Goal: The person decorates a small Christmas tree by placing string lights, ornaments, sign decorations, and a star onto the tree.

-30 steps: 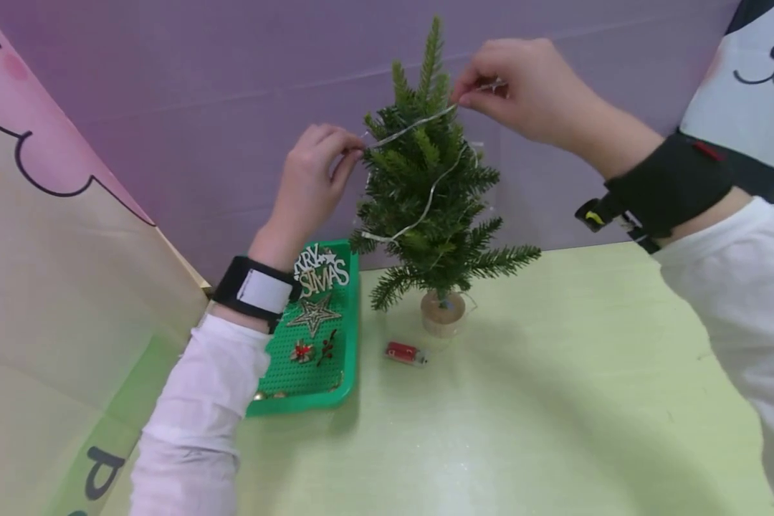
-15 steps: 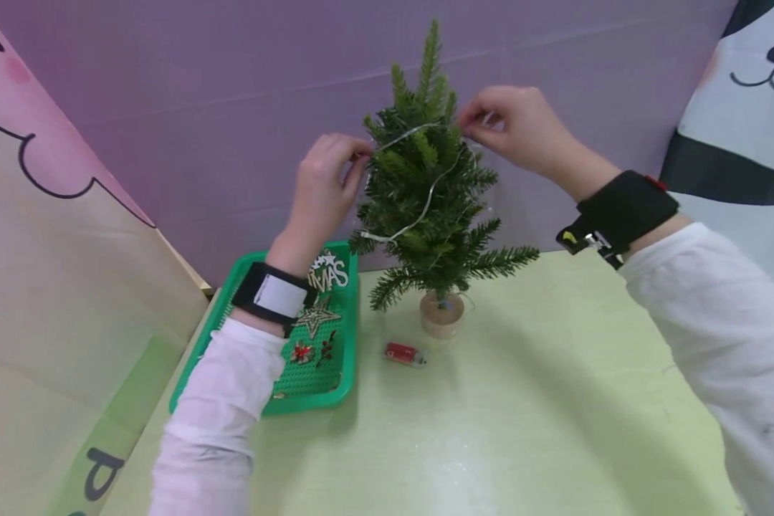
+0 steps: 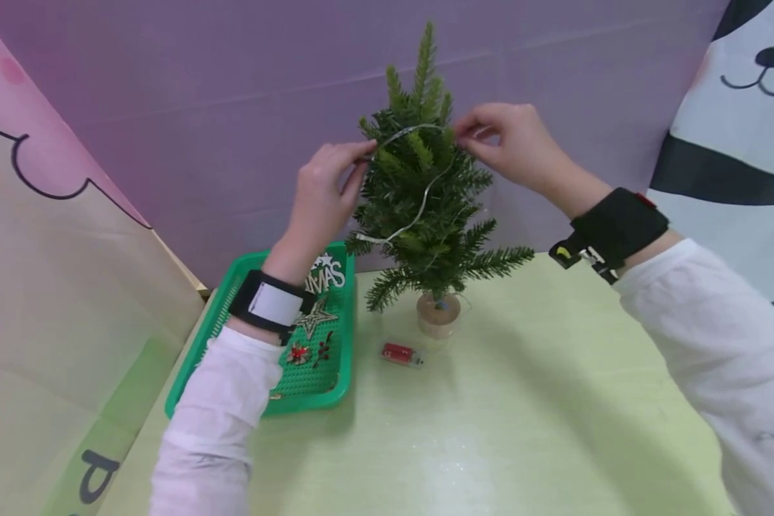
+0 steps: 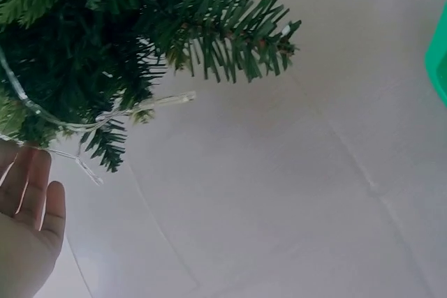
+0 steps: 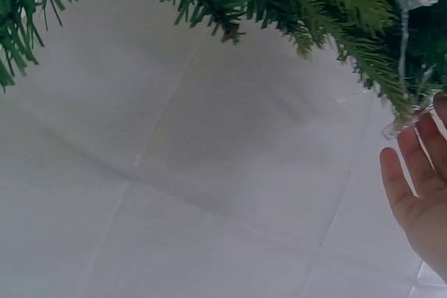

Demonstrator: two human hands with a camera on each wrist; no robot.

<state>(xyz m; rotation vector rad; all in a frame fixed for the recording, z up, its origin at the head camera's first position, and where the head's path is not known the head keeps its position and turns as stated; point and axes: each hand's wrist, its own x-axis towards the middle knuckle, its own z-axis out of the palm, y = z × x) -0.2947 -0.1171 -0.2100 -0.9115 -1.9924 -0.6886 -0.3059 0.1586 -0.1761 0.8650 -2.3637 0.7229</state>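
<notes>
While my left grip [image 3: 325, 185] and right grip [image 3: 511, 147], near-closed, pinch one light string [image 3: 419, 127] across one tree [image 3: 400, 190], one tray [image 3: 345, 358] sits left of it.

A thin, pale light string [image 3: 422, 206] curves across the front of the small green tree [image 3: 398, 192], which stands upright in a round base [image 3: 438, 324]. The left hand [image 3: 326, 183] and right hand [image 3: 516, 147] pinch the string at opposite sides.

Soft light is washing the bench [image 3: 522, 430]; glare is pooling below and between left grip [image 3: 325, 183] and right grip [image 3: 514, 147]; blurred shadow is slanting under the latter. Wrist views are running dimmer and greyer.
</notes>
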